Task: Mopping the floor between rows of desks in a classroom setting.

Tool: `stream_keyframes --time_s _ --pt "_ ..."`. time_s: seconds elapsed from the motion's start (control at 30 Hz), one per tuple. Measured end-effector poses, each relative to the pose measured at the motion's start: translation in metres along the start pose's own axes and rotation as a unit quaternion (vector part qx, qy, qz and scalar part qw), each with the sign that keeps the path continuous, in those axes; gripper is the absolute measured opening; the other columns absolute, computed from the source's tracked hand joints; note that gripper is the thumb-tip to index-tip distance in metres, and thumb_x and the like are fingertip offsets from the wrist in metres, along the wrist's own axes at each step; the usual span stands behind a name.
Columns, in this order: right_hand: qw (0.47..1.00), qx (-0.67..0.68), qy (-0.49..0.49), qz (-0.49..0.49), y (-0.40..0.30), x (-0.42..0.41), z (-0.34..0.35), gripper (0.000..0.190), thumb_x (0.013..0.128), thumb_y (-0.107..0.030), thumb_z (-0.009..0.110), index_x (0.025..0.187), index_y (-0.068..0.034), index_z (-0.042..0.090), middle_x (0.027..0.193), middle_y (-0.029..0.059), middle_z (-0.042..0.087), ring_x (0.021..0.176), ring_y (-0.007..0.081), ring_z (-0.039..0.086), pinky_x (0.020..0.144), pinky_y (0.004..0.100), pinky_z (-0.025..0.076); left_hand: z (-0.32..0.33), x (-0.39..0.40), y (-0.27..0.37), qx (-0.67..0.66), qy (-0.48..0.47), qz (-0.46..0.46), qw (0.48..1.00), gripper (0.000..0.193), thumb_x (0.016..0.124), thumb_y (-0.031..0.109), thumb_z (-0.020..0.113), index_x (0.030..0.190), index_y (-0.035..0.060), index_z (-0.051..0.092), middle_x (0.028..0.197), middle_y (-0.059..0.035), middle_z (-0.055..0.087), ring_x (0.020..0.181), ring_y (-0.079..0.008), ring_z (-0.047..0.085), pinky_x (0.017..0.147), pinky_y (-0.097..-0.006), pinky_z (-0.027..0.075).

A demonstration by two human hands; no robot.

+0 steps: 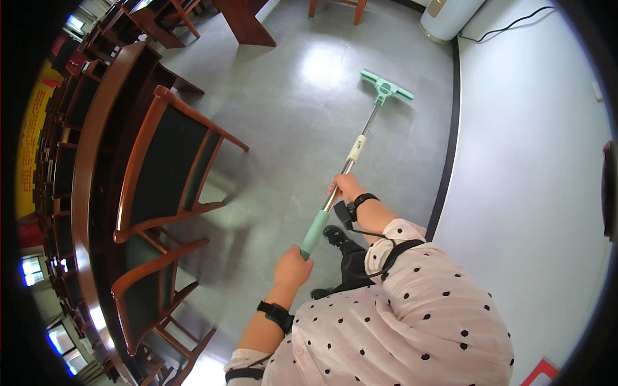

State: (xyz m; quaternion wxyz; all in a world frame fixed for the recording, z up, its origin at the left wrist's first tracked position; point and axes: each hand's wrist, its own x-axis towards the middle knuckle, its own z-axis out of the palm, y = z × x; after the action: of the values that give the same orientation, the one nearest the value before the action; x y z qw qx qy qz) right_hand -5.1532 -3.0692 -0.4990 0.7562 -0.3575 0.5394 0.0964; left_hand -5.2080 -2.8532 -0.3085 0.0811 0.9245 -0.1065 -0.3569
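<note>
Both of my hands are on a long-handled mop (316, 231) with a telescopic metal pole. My left hand (293, 269) grips the end of its green handle sleeve. Farther up, my right hand (347, 185) is wrapped around the bare metal section, below the cream-coloured collar (356, 148). The pole slants away from me toward the upper right. At its far end, the wide pale green mop head (386, 89) is over the grey floor (289, 125); its underside is hidden, so I cannot tell what it carries.
Wooden chairs with dark backs (169, 164) stand along a long wooden table (91, 159) on the left. A white wall (512, 159) with a black baseboard (446, 159) runs along the right. A pale cylindrical appliance (446, 21) and its black cord (507, 30) are at the upper right.
</note>
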Motion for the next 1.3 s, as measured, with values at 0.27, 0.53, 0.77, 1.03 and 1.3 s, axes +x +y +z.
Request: stream_keyframes --time_s 0.27,0.53,0.77,1.03,1.3 --pt "0.997 -0.002 -0.076 0.028 0.028 0.012 -0.010 0.028 0.083 -0.011 0.052 0.100 0.011 0.047 0.086 0.0181 0.058 0.076 0.0309 0.063 0.068 0.0414 0.053 -0.032 -0.025 -0.038 0.063 -0.030 -0.030 0.997 0.026 0.070 0.022 0.063 0.080 0.0014 0.052 0.072 -0.0200 0.060 0.072 -0.0389 0.059 0.065 -0.0456 0.048" --pt "0.991 -0.128 0.002 0.025 0.057 -0.024 0.006 0.029 0.078 -0.010 0.052 0.097 0.011 0.054 0.078 0.0183 0.062 0.063 0.0270 0.063 0.053 0.0349 0.052 -0.054 -0.133 -0.065 0.045 -0.015 -0.079 0.996 0.025 0.069 0.022 0.064 0.080 0.0034 0.052 0.071 -0.0185 0.060 0.069 -0.0377 0.058 0.062 -0.0460 0.047" --pt "0.555 -0.768 -0.210 -0.240 0.181 -0.109 0.017 0.035 0.057 -0.012 0.074 0.087 -0.002 0.061 0.086 0.0199 0.063 0.084 0.0367 0.061 0.073 0.0401 0.050 -0.035 -0.317 -0.150 0.054 0.001 -0.132 0.990 0.024 0.067 0.023 0.064 0.077 0.0047 0.053 0.067 -0.0163 0.060 0.068 -0.0365 0.059 0.060 -0.0457 0.047" --pt "0.408 -0.833 -0.289 -0.237 0.319 -0.301 0.048 0.023 0.061 -0.013 0.069 0.081 -0.002 0.066 0.088 0.0198 0.064 0.086 0.0359 0.061 0.075 0.0408 0.049 -0.019 -0.585 -0.215 0.012 0.038 -0.233 0.972 0.026 0.064 0.027 0.066 0.075 0.0061 0.055 0.063 -0.0133 0.059 0.063 -0.0346 0.059 0.056 -0.0437 0.046" --pt "0.297 -0.831 -0.376 -0.281 0.448 -0.386 0.094 0.024 0.067 -0.019 0.065 0.086 -0.005 0.068 0.091 0.0189 0.064 0.087 0.0357 0.061 0.075 0.0396 0.049 -0.097 -0.775 -0.259 -0.023 0.137 -0.280 0.950 0.034 0.063 0.038 0.071 0.070 0.0071 0.058 0.056 -0.0108 0.056 0.058 -0.0311 0.058 0.053 -0.0391 0.044"
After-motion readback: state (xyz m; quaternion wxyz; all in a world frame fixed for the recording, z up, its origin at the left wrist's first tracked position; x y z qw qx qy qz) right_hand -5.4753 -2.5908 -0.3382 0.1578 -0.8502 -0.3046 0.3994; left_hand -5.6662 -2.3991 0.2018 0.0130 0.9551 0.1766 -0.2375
